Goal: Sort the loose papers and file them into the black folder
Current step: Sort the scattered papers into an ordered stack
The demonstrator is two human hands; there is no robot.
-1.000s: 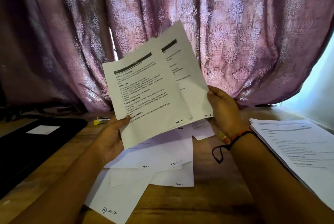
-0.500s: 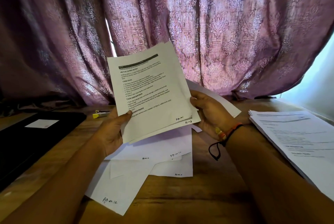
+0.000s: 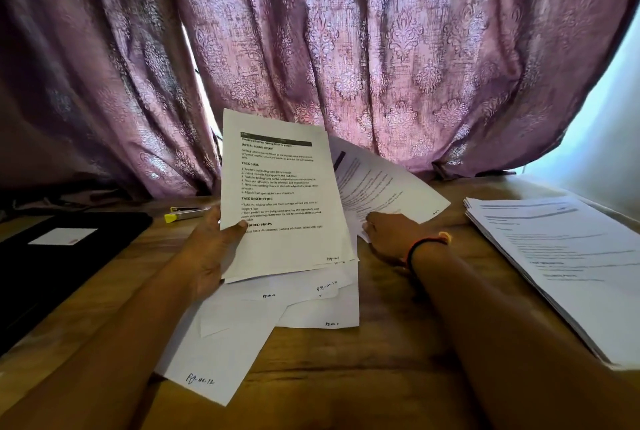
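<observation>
My left hand (image 3: 211, 249) grips a thin bundle of printed sheets (image 3: 280, 194) by its left edge, held upright over the table. To the right of it, my right hand (image 3: 389, 235) pinches the lower corner of another printed sheet (image 3: 381, 183) that leans back toward the curtain. Several loose papers (image 3: 249, 325) lie face down and overlapping under both hands, with handwritten page numbers at their corners. The black folder (image 3: 52, 273) lies shut at the left of the table, a white label on its cover.
A thick stack of printed pages (image 3: 568, 266) sits at the table's right edge. A yellow highlighter (image 3: 187, 214) lies near the folder's far corner. A purple patterned curtain (image 3: 346, 48) hangs right behind the wooden table (image 3: 363, 377).
The sheets my hands held together now sit in my left hand alone. My right hand has let go, dropped toward the table and taken hold of a separate sheet on the right.
</observation>
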